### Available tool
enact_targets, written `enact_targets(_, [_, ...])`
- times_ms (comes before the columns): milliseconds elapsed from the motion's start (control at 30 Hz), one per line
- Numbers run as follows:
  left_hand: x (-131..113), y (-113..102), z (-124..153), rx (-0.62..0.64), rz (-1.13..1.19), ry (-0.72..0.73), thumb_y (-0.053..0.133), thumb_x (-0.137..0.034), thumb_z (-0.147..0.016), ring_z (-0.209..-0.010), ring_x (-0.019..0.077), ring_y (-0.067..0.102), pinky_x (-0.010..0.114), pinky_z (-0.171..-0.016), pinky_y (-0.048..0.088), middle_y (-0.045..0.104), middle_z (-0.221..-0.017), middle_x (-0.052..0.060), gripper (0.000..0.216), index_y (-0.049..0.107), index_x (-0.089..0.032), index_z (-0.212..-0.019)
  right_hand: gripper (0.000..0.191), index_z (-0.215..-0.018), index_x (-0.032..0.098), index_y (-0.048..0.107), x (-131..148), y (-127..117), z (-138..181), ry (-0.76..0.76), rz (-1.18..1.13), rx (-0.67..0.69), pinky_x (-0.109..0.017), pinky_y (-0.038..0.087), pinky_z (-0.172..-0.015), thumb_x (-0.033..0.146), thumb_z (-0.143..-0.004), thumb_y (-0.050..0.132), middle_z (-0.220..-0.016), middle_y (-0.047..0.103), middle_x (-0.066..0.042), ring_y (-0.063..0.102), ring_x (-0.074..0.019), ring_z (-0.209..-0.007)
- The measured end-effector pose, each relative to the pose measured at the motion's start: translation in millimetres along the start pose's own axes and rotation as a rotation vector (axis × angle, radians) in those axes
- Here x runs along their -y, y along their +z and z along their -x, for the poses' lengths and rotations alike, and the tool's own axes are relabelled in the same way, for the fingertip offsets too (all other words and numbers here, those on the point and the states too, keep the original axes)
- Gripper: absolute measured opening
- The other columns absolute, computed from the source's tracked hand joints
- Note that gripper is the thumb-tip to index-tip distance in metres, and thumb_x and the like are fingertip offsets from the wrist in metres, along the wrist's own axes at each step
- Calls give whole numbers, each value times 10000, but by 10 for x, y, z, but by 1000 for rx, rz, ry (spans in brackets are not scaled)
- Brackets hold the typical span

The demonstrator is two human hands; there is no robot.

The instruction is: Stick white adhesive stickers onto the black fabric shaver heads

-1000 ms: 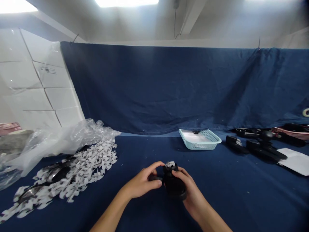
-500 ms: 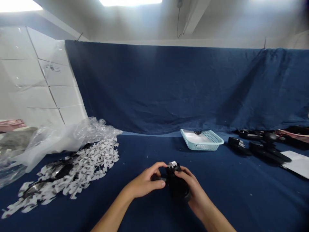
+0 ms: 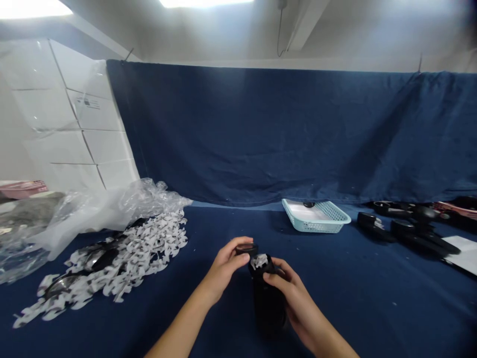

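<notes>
My right hand (image 3: 285,288) is closed round a black elongated device (image 3: 266,298) that stands low in the middle, close to me. Light grey and white parts (image 3: 260,260) show at its upper end. In my left hand (image 3: 228,266), a small dark rounded cap-like piece (image 3: 247,249) is pinched between thumb and fingers. That piece is beside the device's upper end, on the left; whether the two touch I cannot tell. The exact kind of the device is not clear.
A heap of small white plastic parts (image 3: 149,253) lies at left, beside clear plastic wrap (image 3: 149,199). Further back stands a light blue basket (image 3: 316,226). Several black devices (image 3: 413,238) and a white sheet (image 3: 462,258) are at right. A blue curtain (image 3: 261,134) hangs behind.
My left hand has raised the small dark piece from beside the device's side to its upper end. The device has tilted slightly in my right hand. The view has shifted a little.
</notes>
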State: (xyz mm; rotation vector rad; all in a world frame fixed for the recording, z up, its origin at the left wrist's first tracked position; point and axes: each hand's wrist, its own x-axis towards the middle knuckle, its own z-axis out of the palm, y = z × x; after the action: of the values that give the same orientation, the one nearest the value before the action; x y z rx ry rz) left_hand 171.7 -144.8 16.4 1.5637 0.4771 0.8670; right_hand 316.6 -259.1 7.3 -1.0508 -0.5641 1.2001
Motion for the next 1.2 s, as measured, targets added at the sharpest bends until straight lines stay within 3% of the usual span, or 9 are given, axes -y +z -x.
enact_targets(200, [50,100,10,153,-48,-3,686,-280,-803,-1228,289,530,418,-1081,360,611,-1294,67,430,654,-246,-1231,416,-1003,244,676,-67,-22,-34,-71,84,4,-299,450,-780,361,-631,820,-904,717,-11,627,-217,-881])
enact_targets(333, [60,110,14,169,-108,23,678,-327,-836,-1281,285,490,435,-1122,324,575,-1355,68,447,624,-255,-1274,434,-983,243,681,-75,-56,-70,-161,151,-53,-314,456,-792,382,-602,837,-938,724,-24,627,-239,-910])
enact_targets(467, [5,144,27,152,-193,7,573,-402,-919,-1343,255,427,419,-1160,269,534,-1407,54,417,590,-254,-1308,413,-1044,249,647,-63,-75,-68,-228,271,-57,-328,459,-825,367,-676,793,-996,713,-28,626,-244,-943])
enact_targets(767, [-17,232,85,102,-425,32,468,-443,-961,-1383,241,371,425,-1175,225,414,-1504,30,547,353,-293,-1474,419,-1170,277,616,-13,-140,-1,-664,711,-191,-408,478,-916,226,-759,677,-1190,628,-76,597,-294,-1079])
enact_targets(900, [-133,219,110,97,-531,67,491,-432,-946,-1321,250,444,398,-1117,314,475,-1457,30,548,365,-312,-1466,438,-1191,309,628,-21,-126,-3,-818,806,-192,-430,454,-980,203,-766,623,-1259,600,-61,592,-297,-1127])
enact_targets(1033, [-217,246,142,50,-569,17,457,-453,-955,-1140,252,577,350,-995,407,639,-1241,33,429,500,-281,-1345,446,-1161,335,660,-52,-107,-7,-833,826,-204,-437,476,-949,196,-740,613,-1254,623,-39,628,-304,-1074])
enact_targets(1200, [-87,303,157,-33,-526,-76,382,-506,-969,-943,241,627,342,-866,449,677,-1052,41,402,533,-262,-1250,506,-1203,341,641,-35,-145,-6,-815,888,-165,-438,486,-940,167,-727,631,-1272,612,-44,609,-307,-1112])
